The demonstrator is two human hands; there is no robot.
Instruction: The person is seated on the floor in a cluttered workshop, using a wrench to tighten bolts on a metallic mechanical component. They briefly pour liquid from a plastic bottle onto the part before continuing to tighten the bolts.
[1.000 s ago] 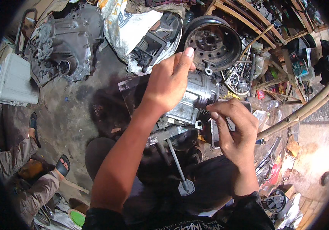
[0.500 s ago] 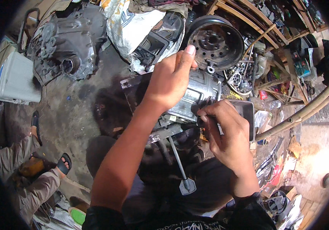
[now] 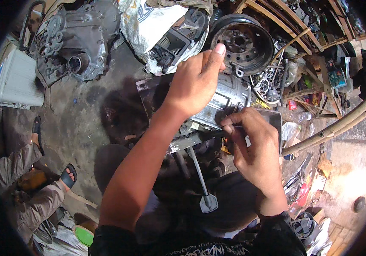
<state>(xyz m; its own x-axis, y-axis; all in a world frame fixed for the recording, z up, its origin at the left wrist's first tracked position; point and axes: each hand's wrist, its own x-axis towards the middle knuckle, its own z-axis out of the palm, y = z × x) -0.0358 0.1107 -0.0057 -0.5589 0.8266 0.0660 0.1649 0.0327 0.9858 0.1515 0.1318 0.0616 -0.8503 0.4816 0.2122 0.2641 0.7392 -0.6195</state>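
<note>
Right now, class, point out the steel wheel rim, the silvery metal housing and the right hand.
Steel wheel rim [image 3: 241,48]: head view, inner disc.
Silvery metal housing [image 3: 227,91]: head view, upper side.
Right hand [image 3: 256,140]: head view, back of hand.

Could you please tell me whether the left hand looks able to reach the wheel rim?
Probably yes: nothing visible blocks the left hand from the wheel rim beyond it, though depth is uncertain.

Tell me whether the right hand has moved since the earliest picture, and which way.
Yes: the right hand has shifted left and slightly toward the person, judged against the steel wheel.
</note>
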